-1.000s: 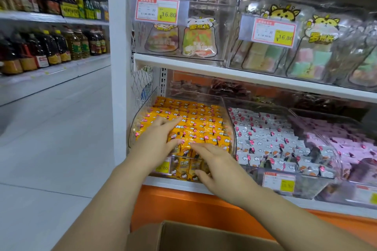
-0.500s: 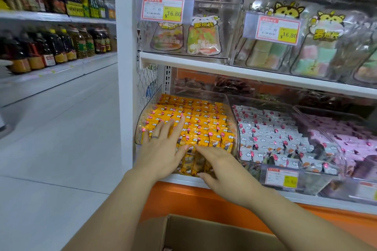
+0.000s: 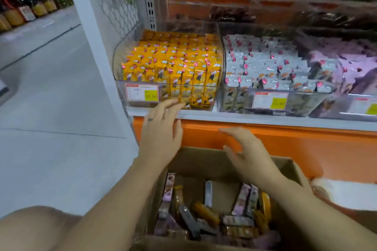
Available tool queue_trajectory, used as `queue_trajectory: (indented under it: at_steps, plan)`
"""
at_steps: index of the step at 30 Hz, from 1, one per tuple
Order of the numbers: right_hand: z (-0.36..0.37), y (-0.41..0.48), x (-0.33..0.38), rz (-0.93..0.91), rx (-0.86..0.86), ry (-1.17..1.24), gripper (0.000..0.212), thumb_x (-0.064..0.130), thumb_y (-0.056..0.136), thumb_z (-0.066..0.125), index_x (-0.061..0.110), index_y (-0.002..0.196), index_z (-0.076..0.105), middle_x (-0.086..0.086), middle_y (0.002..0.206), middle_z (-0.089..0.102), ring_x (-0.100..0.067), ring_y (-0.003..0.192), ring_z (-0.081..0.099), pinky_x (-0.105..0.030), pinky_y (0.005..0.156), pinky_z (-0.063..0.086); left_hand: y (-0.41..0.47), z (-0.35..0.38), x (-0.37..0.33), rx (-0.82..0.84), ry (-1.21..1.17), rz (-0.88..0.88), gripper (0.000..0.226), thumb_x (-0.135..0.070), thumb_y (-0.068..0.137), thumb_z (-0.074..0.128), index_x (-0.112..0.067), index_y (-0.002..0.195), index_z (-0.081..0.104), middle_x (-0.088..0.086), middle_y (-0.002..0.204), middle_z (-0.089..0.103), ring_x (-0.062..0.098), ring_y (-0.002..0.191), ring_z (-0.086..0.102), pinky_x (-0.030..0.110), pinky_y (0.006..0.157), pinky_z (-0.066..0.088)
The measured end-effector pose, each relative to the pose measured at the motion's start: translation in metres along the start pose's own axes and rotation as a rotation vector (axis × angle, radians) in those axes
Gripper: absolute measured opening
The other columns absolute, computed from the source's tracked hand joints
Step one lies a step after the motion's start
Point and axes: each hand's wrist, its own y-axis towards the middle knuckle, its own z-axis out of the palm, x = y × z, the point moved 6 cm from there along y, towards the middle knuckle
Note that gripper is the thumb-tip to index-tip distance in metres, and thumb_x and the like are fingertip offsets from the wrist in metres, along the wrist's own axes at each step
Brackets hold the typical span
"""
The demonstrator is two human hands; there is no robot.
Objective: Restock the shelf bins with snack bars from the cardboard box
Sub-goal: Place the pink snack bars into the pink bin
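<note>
An open cardboard box (image 3: 206, 159) sits low in front of the shelf, holding several loose snack bars (image 3: 206, 213) in yellow, grey and pink wrappers. Above it, a clear bin (image 3: 119, 57) is packed with rows of yellow bars (image 3: 173, 61). To its right stands a bin of white-grey bars (image 3: 263, 67), then one of pink bars (image 3: 346, 63). My left hand (image 3: 161, 134) hovers empty with fingers straight, just below the yellow bin's front. My right hand (image 3: 248, 153) is also empty and spread, above the box's far edge.
An orange base panel (image 3: 295, 144) runs under the white shelf lip (image 3: 244, 117). Price tags (image 3: 142, 92) hang on the bin fronts. Grey aisle floor (image 3: 51, 108) stretches left, with bottles on a far shelf (image 3: 22, 6). My bare knee (image 3: 30, 228) is at lower left.
Both hands have come off the yellow bars in the bin and dropped down toward the box. The view has tilted downward, bringing the box's contents into sight.
</note>
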Motion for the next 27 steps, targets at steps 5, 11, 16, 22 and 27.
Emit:
queue_trajectory:
  at_steps: [5, 11, 16, 22, 27]
  plan:
    - [0.036, -0.04, -0.076, 0.198, 0.078, 0.029, 0.045, 0.015, 0.091, 0.06, 0.025, 0.133, 0.049, 0.011, 0.124, 0.053, -0.005, 0.118, 0.045, -0.018, 0.1, 0.033, -0.056, 0.081, 0.002, 0.181, -0.121, -0.175, 0.032, -0.013, 0.094, 0.05, -0.022, 0.123, 0.058, -0.005, 0.124, 0.051, 0.015, 0.109, 0.054, 0.04, 0.091, 0.048]
    - [0.079, -0.082, -0.182, 0.565, 0.199, 0.058, 0.048, 0.011, 0.09, 0.059, 0.016, 0.137, 0.046, -0.005, 0.133, 0.051, -0.02, 0.122, 0.049, -0.02, 0.099, 0.033, -0.105, 0.162, 0.019, 0.367, -0.14, -0.425, 0.032, -0.014, 0.096, 0.048, -0.024, 0.126, 0.056, -0.007, 0.127, 0.05, 0.007, 0.104, 0.054, 0.017, 0.084, 0.042]
    - [0.125, -0.11, -0.235, 0.769, 0.323, 0.102, 0.051, 0.015, 0.088, 0.062, 0.013, 0.137, 0.046, -0.013, 0.13, 0.052, -0.03, 0.12, 0.049, -0.031, 0.096, 0.04, -0.14, 0.212, 0.054, 0.478, -0.189, -0.672, 0.031, -0.007, 0.094, 0.051, -0.015, 0.122, 0.06, 0.003, 0.116, 0.062, 0.016, 0.103, 0.057, 0.019, 0.084, 0.039]
    - [0.169, -0.112, -0.264, 0.766, 0.352, 0.193, 0.05, 0.009, 0.08, 0.065, 0.011, 0.128, 0.053, -0.008, 0.122, 0.059, -0.025, 0.114, 0.055, -0.039, 0.095, 0.046, -0.167, 0.263, 0.061, 0.893, -0.191, -0.776, 0.038, -0.018, 0.097, 0.051, -0.018, 0.134, 0.048, 0.002, 0.126, 0.059, 0.02, 0.115, 0.055, 0.024, 0.088, 0.04]
    - [0.187, -0.1, -0.256, 0.766, 0.446, 0.131, 0.056, 0.018, 0.084, 0.064, 0.015, 0.137, 0.046, -0.011, 0.137, 0.05, -0.03, 0.125, 0.047, -0.037, 0.103, 0.039, -0.182, 0.287, 0.061, 1.057, -0.214, -0.841, 0.05, -0.021, 0.098, 0.049, -0.02, 0.145, 0.033, 0.005, 0.136, 0.052, 0.022, 0.116, 0.055, 0.026, 0.082, 0.045]
